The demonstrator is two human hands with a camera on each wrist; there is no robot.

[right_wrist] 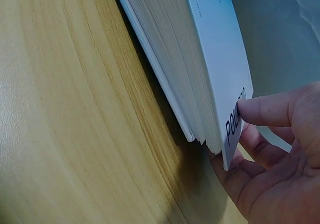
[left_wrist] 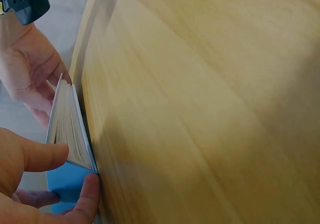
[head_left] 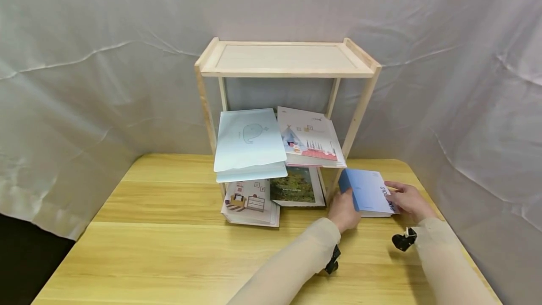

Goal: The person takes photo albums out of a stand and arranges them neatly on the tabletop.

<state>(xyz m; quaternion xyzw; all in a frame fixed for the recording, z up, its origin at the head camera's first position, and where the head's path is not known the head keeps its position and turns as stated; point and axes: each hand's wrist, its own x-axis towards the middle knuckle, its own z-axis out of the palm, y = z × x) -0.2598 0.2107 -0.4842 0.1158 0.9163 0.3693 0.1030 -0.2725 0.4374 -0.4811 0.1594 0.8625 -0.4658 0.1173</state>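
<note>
A thick blue-and-white album (head_left: pixel 370 192) with dark lettering lies on the table, right of the wooden shelf. My left hand (head_left: pixel 345 211) holds its blue spine end. In the left wrist view the thumb (left_wrist: pixel 52 156) lies at the page edges and fingers touch the spine and lower corner. At the opposite edge my right hand (head_left: pixel 410 201) pinches the album. The right wrist view has that thumb (right_wrist: pixel 265 109) on the lettered cover (right_wrist: pixel 220 49), with the other fingers partly hidden behind and below the edge. The pages fan slightly apart.
The wooden shelf (head_left: pixel 288 73) stands left of the album. On its middle level lie a pale blue whale-print folder (head_left: pixel 250 140) and a white tent-print book (head_left: pixel 309 135). Beneath are a furniture-print book (head_left: pixel 254 201) and a photo album (head_left: pixel 296 185). Grey fabric (head_left: pixel 487 107) surrounds the table.
</note>
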